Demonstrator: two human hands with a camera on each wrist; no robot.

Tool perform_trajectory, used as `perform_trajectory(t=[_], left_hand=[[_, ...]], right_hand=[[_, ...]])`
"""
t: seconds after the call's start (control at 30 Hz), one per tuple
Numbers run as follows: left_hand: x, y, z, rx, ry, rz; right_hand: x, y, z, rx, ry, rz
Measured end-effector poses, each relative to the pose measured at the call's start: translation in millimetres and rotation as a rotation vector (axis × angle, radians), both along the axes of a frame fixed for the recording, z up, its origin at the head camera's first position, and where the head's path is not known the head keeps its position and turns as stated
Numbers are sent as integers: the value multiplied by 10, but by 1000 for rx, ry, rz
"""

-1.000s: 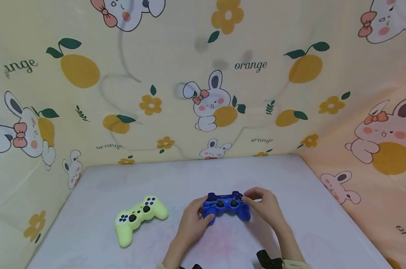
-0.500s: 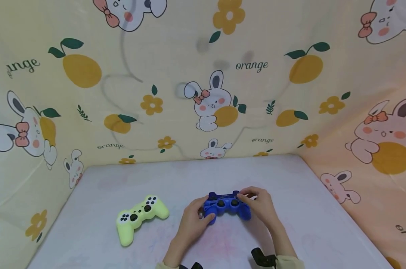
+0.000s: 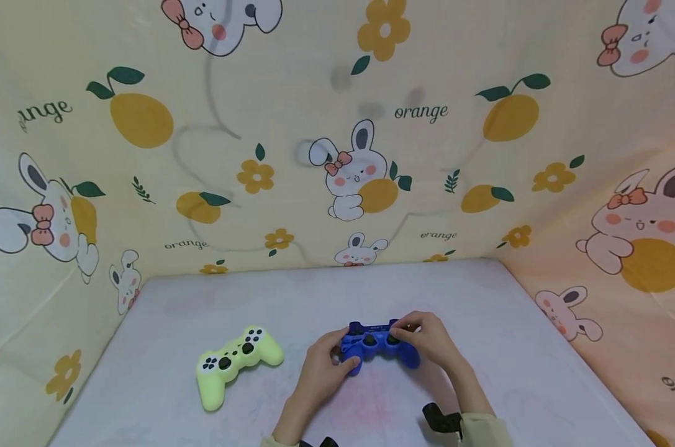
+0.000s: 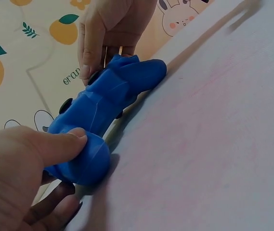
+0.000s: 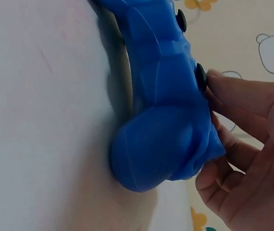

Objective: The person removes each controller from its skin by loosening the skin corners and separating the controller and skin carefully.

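A blue game controller [image 3: 379, 349] with two black thumbsticks lies at the middle right of the table in the head view, its handles toward the person. My left hand [image 3: 323, 366] grips its left handle; the thumb [image 4: 71, 144] lies on top and the fingers go underneath in the left wrist view. With its thumb beside the right thumbstick [image 5: 202, 77], my right hand [image 3: 426, 338] pinches the controller's far right part. A loose-looking blue fold [image 5: 202, 154] stands out near those fingers in the right wrist view. The right fingertips are partly hidden behind the controller.
A pale yellow-green game controller [image 3: 239, 366] lies slantwise to the left of the left hand. Printed cloth walls [image 3: 292, 211] with rabbits and oranges rise behind and beside the white table [image 3: 292, 298]. Black straps with camera mounts [image 3: 442, 418] sit at the wrists.
My right hand has moved left along the controller's far edge, from its right end to beside the right thumbstick. The left hand keeps its grip, and the yellow-green controller stays in place.
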State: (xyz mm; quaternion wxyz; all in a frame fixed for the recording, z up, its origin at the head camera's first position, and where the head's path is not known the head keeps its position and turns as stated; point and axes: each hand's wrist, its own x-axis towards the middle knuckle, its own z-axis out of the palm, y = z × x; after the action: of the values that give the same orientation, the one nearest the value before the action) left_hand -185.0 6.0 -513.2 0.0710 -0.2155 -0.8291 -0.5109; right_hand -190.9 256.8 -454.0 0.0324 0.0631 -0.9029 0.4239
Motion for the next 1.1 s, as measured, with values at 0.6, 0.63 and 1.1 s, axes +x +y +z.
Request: perform_trajectory(t=[0.6,0.63,1.1], left_hand=[[1,-21,1,19,-4,-6],[1,-19,1,20,-1,-6],[-1,-17,11,-14,-4,5]], right_hand=[[-69,-27,-30,40,0,20],[-68,-30,-30,43,-1,14],[-81,-27,-51,69,16,38]])
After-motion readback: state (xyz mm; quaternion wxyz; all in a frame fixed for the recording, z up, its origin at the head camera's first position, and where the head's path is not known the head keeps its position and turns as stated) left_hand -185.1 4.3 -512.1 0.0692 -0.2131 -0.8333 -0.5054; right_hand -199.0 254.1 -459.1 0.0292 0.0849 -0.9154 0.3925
